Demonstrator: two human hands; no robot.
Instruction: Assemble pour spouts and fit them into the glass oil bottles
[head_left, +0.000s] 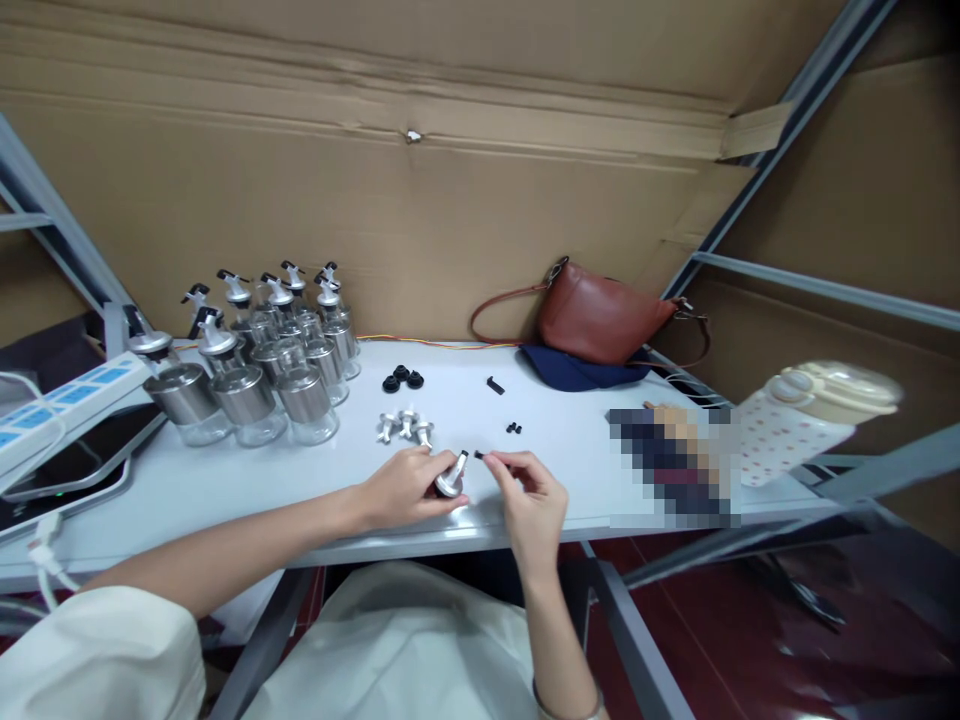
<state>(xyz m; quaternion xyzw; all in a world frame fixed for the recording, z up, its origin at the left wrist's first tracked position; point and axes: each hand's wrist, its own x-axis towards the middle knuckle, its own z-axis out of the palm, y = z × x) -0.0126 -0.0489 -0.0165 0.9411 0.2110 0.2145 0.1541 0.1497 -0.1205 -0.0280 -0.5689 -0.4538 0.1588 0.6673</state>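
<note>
Near the table's front edge, my left hand (411, 486) grips a silver pourer spout (450, 478), its narrow tip tilted up to the right. A small black piece (478, 455) is pinched between the fingertips of my right hand (531, 490), just right of the spout tip and apart from it. Behind my left hand lie several silver pourer spouts (406, 424). Further back sit several round black stoppers (402, 377). A few tiny black pieces (514, 428) and one black lever (495, 385) rest behind my right hand.
Several glass and steel bottles (241, 395), some topped with pourers, crowd the table's left. A white power strip (71, 410) is at far left. At back right, a brown handbag (600, 315) lies on a navy cap (577, 370). A dotted bottle (795, 430) stands right.
</note>
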